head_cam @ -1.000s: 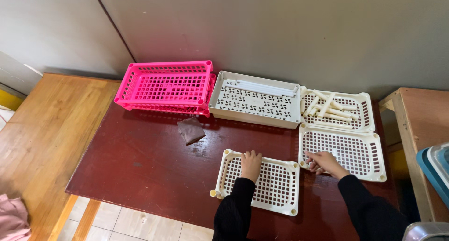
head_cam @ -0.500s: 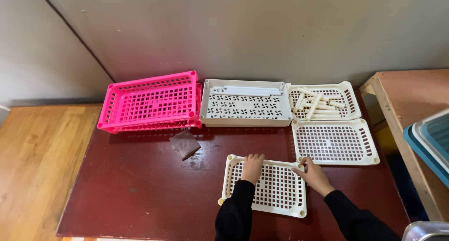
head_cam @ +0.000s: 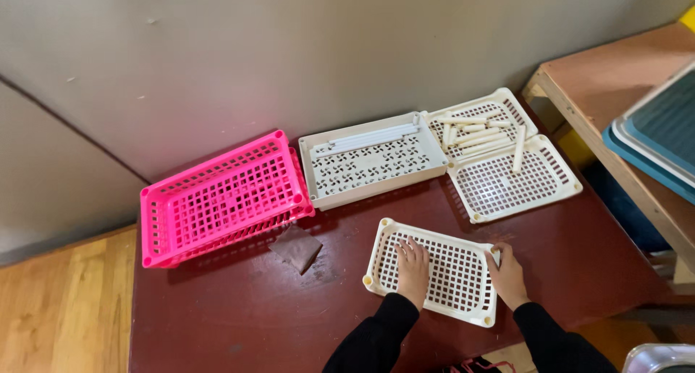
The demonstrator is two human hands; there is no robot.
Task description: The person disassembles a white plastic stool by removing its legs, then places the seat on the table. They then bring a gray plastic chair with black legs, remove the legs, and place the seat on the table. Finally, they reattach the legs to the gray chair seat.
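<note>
A cream perforated tray (head_cam: 434, 280) lies flat at the near edge of a dark red table (head_cam: 217, 308), and both of a person's hands are now on it. The left hand (head_cam: 413, 266) rests palm-down, fingers spread, on the tray's left half, much as it did a second ago. The right hand (head_cam: 508, 274) has come off the neighbouring tray, where it was reaching then, and now curls around the near tray's right end by its corner socket; whether a small piece is pinched in those fingers cannot be told. With both hands steadying it, the work seems centred on this tray alone.

Just beyond, to the right, lies a second cream tray (head_cam: 515, 179) with one cream peg (head_cam: 519, 148) across its far rim. Farther still, a third tray (head_cam: 478, 123) holds a loose heap of the same pegs. Left of that stands a deeper cream basket (head_cam: 371, 160), then stacked pink baskets (head_cam: 221, 196) by the grey wall. A brown scrap (head_cam: 295, 247) lies near the pink stack.
</note>
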